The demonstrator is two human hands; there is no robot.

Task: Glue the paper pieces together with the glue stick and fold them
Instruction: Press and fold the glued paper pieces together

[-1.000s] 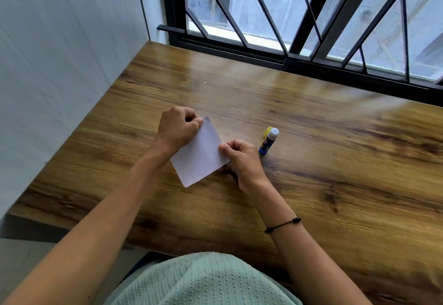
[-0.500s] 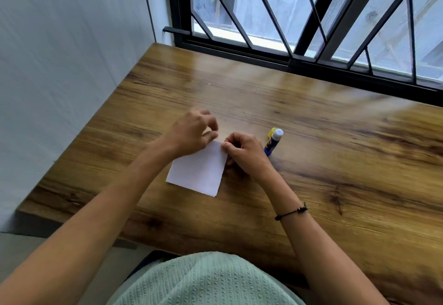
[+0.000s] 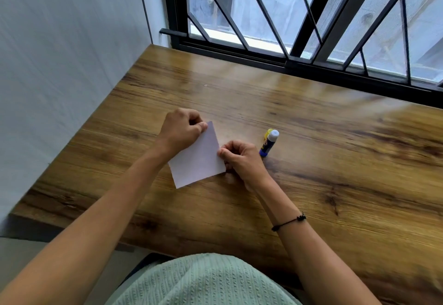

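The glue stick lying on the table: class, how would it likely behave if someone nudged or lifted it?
The glue stick lies on its side on the smooth wooden table, so its round body would probably roll if nudged sideways. It looks small and rigid, so likely light and easy to pinch.

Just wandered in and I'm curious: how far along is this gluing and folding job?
Somewhere in the middle, it seems. The glue stick lies on the wooden table, out of the hands, so gluing may be done, though no glue shows. In hand: the left hand and right hand pinch opposite edges of the white paper. Left: whether more folds remain cannot be told.
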